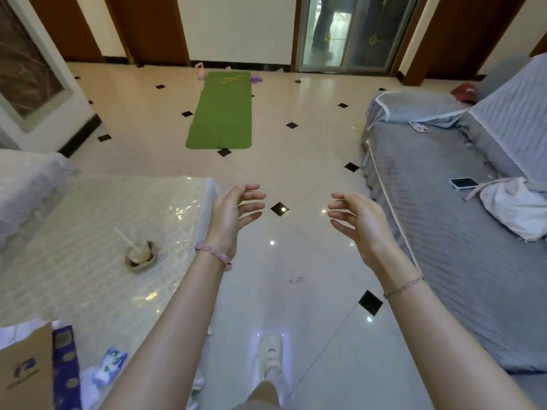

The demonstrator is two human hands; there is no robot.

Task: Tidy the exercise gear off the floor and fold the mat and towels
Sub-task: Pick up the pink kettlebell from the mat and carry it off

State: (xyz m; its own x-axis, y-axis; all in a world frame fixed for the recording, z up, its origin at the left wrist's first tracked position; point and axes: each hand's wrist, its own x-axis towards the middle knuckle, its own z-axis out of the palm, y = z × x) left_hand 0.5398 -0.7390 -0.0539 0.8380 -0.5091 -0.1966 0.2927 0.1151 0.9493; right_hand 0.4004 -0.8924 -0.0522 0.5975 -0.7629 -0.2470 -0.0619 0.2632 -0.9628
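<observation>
We see the flat green rectangular exercise mat point(220, 113) unrolled on the glossy cream tiled floor point(296, 173), well ahead of us. Its long axis runs straight away, slightly left of centre. A small pink kettlebell point(200, 71) sits by its far left corner. Our left hand point(233, 214) seems marginally nearer than the right hand point(358, 220). Both hands' fingers point(251, 197) are apart, loosely curved, holding nothing.

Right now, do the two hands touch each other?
Apart. The head view shows bare floor between the left hand and the right hand; both hold nothing.
</observation>
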